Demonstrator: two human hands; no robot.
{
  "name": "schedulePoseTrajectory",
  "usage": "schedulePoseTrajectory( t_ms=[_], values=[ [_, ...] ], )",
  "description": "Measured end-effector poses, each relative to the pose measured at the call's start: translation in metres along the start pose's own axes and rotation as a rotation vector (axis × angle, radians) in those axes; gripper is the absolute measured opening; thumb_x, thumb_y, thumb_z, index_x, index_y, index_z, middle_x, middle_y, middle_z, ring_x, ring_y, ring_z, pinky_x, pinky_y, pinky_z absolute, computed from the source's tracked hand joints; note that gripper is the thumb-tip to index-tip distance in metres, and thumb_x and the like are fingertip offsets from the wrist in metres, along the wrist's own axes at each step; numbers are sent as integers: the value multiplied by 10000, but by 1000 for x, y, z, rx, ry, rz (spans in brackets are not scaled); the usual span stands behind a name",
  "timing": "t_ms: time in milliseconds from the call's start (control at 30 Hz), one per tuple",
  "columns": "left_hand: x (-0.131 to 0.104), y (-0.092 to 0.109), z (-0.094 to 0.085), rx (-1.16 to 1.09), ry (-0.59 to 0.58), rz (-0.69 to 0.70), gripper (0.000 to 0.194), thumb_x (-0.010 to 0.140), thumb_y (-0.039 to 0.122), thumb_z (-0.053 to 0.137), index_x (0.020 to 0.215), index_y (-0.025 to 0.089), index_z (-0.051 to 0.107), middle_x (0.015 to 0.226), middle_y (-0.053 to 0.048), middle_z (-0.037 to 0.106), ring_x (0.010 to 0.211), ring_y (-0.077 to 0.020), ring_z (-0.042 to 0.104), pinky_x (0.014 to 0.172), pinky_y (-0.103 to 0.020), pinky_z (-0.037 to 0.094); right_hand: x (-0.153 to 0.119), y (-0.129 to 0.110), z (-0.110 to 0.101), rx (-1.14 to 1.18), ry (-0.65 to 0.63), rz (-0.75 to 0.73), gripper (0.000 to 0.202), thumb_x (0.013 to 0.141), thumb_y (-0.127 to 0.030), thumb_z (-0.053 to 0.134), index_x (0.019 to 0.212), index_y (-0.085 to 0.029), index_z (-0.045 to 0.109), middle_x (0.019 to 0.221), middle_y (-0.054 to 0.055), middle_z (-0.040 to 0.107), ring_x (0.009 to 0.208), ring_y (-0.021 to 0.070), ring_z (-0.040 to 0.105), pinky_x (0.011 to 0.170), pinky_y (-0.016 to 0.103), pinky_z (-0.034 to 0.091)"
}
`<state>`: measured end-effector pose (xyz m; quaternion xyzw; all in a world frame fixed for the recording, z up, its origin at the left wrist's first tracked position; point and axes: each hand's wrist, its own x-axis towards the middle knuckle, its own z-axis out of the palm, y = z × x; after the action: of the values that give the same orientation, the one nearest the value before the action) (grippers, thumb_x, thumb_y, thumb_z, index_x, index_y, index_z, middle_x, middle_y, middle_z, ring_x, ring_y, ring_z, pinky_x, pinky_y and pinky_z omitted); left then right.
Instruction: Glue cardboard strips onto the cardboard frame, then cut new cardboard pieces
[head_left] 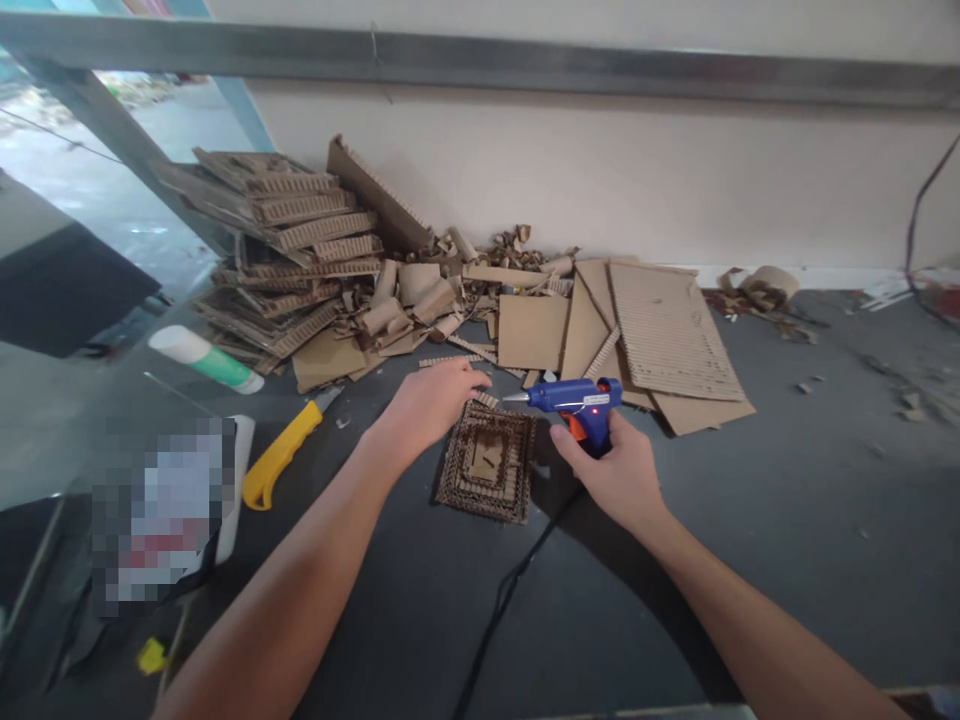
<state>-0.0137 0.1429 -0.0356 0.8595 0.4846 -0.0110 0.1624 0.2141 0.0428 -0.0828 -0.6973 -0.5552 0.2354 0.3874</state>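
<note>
The layered brown corrugated-cardboard square [489, 458] lies flat on the dark grey tabletop [600, 625], within both hands' reach. The left hand's [429, 405] fingers curl beside a short ribbed cardboard strip [487, 400]; their grip is unclear. The right hand's [626, 475] fingers grasp a blue plastic glue gun's [574, 397] handle, levelling its nozzle towards the strip.

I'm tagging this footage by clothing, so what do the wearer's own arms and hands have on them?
No glove shows on the left hand or right hand. The left forearm and right forearm show no sleeve, watch or bracelet.
</note>
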Motion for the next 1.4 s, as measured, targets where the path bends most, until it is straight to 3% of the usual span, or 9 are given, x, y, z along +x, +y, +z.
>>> schedulePoseTrajectory(
  t_ms=[300,500,633,767,933,1200,1400],
  values=[
    [4,-9,2,-18,4,26,225,962,260,520,1051,208,720,1170,-63,645,1033,-232,626,743,-295,432,0,-2,-2,8,-36,30,396,785,-576,678,697,-229,509,500,-34,543,469,149,517,502,286,423],
    [0,-8,-4,-50,29,16,90,909,244,557,934,213,638,1005,-43,694,930,-225,628,699,-297,405,1,1,-2,76,-77,131,488,637,-633,794,723,-201,582,571,10,610,515,174,558,517,308,454],
    [-9,1,-20,-123,33,23,120,921,308,554,940,222,635,962,-33,711,832,-202,632,665,-285,402,1,0,1,267,-82,166,429,651,-569,809,712,-194,610,523,-8,576,455,143,505,480,294,428],
    [-18,18,-29,-264,-56,165,91,888,294,611,896,216,657,863,-6,713,737,-154,630,633,-247,415,1,-5,0,425,-139,164,390,621,-507,834,691,-187,623,546,4,605,453,139,518,480,296,433],
    [-18,33,-21,-358,-126,268,69,873,252,616,896,207,663,793,8,699,663,-125,618,586,-225,411,2,-5,-3,429,-195,105,322,645,-455,828,734,-182,682,590,22,654,526,170,593,540,313,485],
    [-16,30,-16,-339,-99,273,59,870,245,605,887,205,645,804,2,705,685,-129,628,581,-220,410,0,-2,-1,440,-186,76,246,625,-332,828,778,-189,698,714,48,702,725,239,681,641,345,544],
    [-17,38,-17,-345,-121,268,73,875,271,610,897,212,648,769,6,690,661,-136,627,556,-224,387,-1,-2,0,390,-150,70,210,606,-298,799,731,-185,675,746,61,717,681,222,666,633,343,543]
  ],
)
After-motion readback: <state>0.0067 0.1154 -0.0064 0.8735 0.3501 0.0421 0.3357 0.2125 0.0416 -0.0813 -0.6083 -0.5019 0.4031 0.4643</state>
